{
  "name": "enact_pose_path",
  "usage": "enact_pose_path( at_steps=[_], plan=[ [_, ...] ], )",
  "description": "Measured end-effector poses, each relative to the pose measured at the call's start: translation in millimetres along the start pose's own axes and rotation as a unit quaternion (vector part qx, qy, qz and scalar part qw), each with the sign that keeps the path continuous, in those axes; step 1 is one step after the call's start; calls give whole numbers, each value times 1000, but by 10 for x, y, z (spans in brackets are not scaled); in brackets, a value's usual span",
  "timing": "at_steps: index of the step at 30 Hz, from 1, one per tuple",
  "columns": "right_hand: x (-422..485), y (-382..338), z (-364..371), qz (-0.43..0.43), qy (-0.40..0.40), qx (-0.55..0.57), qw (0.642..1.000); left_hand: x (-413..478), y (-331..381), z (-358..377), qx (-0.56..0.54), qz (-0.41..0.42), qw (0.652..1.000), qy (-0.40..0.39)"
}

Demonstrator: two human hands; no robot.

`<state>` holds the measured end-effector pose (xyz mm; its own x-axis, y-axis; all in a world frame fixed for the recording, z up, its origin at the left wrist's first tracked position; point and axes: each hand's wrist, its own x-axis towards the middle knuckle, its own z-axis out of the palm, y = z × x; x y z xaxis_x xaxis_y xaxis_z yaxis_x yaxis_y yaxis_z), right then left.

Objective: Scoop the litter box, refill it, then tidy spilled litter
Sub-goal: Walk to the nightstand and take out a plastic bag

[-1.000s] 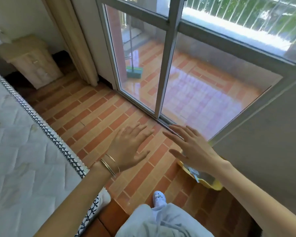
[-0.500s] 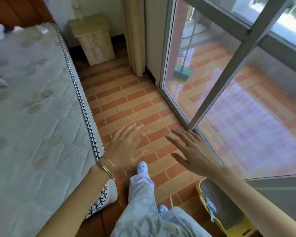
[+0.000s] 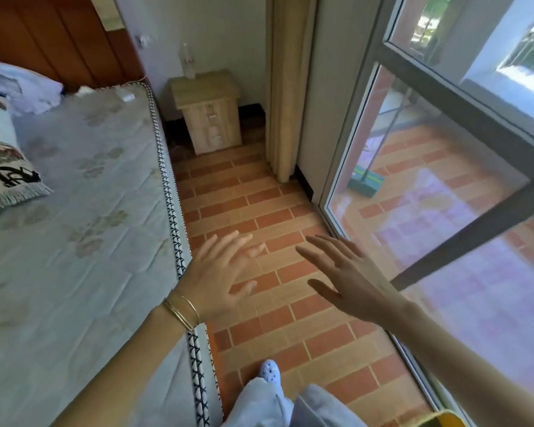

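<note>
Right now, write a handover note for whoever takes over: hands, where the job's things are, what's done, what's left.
Left hand: open, empty, fingers spread over the brick-tile floor beside the mattress.
Right hand: open, empty, near the sliding glass door.
Things: only a yellow corner shows at the bottom edge, too little to identify; a green broom stands outside behind the glass.
Done: nothing visible proves any step.
Left: scoop, refill, tidy, as far as this view shows.

matt brick floor (image 3: 269,217), quilted cloth mattress (image 3: 74,241)
</note>
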<state>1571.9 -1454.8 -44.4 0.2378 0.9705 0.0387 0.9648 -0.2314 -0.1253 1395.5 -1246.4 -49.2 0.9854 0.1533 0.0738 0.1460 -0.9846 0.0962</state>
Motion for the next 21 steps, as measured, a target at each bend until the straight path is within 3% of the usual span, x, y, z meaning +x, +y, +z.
enact_pose_path(
  at_steps=[12, 21],
  plan=[
    [1342, 416, 353, -58, -13, 32, 998, 575, -775, 287, -32, -79, 996, -11],
    [2790, 1173, 172, -110, -16, 19, 994, 1711, -1657, 70, -12, -116, 993, 9]
  ],
)
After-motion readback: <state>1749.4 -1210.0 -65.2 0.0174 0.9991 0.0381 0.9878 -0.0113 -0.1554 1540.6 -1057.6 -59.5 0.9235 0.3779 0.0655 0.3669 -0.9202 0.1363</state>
